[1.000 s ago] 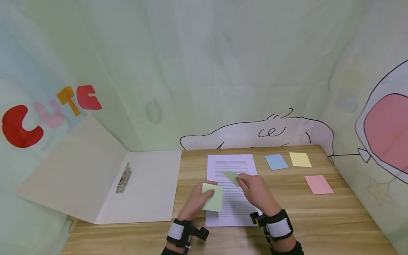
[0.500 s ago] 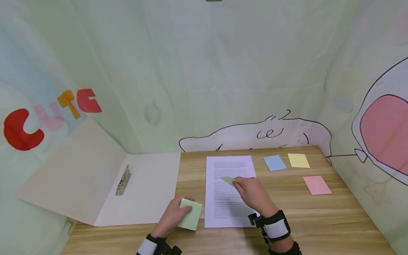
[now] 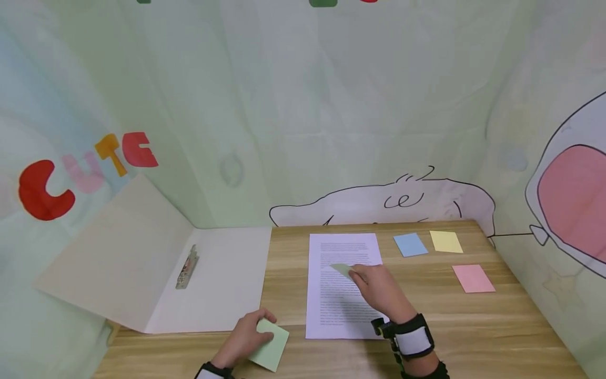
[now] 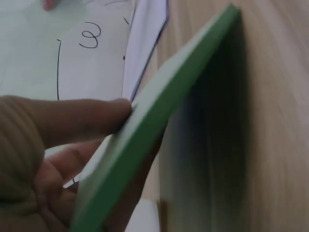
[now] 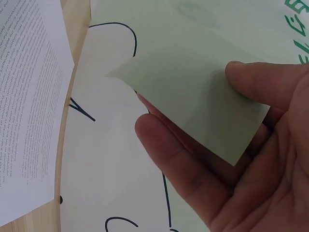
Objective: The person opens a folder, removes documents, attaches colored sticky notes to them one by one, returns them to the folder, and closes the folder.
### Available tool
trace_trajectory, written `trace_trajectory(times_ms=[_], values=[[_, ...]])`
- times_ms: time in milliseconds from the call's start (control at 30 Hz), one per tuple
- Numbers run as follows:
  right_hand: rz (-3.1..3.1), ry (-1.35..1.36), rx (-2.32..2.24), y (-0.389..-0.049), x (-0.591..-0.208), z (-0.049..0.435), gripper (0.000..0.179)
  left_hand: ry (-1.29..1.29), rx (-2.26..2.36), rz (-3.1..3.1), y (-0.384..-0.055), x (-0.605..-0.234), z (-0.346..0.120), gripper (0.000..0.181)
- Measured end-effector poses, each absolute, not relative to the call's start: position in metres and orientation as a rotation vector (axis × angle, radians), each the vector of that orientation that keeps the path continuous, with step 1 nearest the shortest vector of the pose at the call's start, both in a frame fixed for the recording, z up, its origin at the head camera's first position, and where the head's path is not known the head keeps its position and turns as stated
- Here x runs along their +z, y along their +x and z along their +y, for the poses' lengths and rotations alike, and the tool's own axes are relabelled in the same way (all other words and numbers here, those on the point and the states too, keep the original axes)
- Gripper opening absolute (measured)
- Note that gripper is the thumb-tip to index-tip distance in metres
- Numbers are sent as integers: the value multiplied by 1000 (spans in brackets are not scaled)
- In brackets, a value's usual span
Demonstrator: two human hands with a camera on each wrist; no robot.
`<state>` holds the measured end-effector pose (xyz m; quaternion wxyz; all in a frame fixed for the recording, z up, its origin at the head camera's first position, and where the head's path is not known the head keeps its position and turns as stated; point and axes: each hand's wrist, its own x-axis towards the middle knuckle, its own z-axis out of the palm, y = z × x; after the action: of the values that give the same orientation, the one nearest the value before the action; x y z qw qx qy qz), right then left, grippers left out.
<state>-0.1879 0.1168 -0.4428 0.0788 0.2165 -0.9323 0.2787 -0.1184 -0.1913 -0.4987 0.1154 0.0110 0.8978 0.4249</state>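
My left hand (image 3: 245, 338) grips a green sticky note pad (image 3: 271, 347) low over the table, left of the printed sheet. The left wrist view shows the pad's thick edge (image 4: 159, 108), with the thumb on one face and fingers behind. Above the printed sheet (image 3: 326, 310), my right hand (image 3: 379, 288) pinches a single green sticky note (image 3: 342, 270). In the right wrist view the thumb lies on this thin green note (image 5: 198, 92), fingers behind it, and its far corner curls up slightly.
Blue (image 3: 410, 245), yellow (image 3: 446, 241) and pink (image 3: 474, 278) sticky notes lie on the table (image 3: 511, 326) at the right. An open white folder (image 3: 236, 273) with a metal clip (image 3: 187, 268) stands at the left, its cover raised against the curtain (image 3: 303, 105).
The left hand has carried the green pad left and down, away from the printed sheet. The right hand has stayed over the sheet, its note lowered slightly and tilted flatter.
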Motion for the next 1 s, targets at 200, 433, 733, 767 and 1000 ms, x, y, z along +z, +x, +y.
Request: trace_trajectory(times_ms=[200, 433, 733, 767, 1000], values=[[-2796, 640, 836, -187, -444, 116, 13, 125, 1104, 2713, -112, -496, -203, 17], [-2821, 614, 851, -187, -444, 115, 15, 84, 1002, 2799, -106, -494, -216, 16], [-2834, 633, 874, -186, -445, 114, 16, 140, 897, 2816, -102, -495, -221, 15], [-2834, 636, 873, -186, -445, 114, 17, 143, 884, 2823, -102, -496, -220, 15], [-2805, 694, 894, -187, -449, 114, 15, 41, 790, 2849, -101, -496, -213, 14]])
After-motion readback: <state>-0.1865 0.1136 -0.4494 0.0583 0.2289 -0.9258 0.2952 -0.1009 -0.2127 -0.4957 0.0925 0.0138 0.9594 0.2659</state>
